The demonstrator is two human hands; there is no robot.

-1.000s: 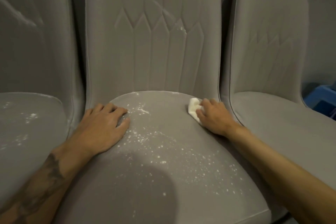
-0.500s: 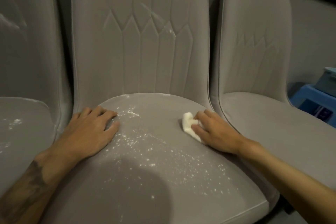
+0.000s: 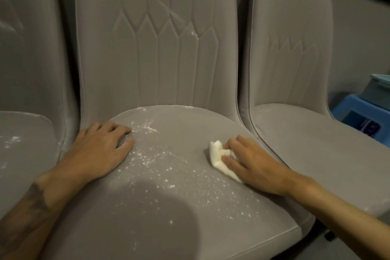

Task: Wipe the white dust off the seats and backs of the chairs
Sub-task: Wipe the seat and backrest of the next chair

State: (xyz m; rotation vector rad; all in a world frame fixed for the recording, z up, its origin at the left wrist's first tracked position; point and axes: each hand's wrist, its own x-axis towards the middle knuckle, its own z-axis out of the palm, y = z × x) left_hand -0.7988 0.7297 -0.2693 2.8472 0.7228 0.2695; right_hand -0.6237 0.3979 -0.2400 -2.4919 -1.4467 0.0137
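Seat (image 3: 168,207); right hand (image 3: 257,162) seemingly around cloth (image 3: 217,154)

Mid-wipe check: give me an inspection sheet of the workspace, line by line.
Surface: middle chair seat, white dust scattered across its centre; streaks on its backrest.
Job's things: white cloth on the seat's right side; left chair seat also dusty; right chair seat looks nearly clean.
Clutter: nothing seen.
Grips: left hand flat on the seat, holding nothing; right hand holds the cloth against the seat.
Cables: nothing seen.
Surroundings: blue plastic stool far right.
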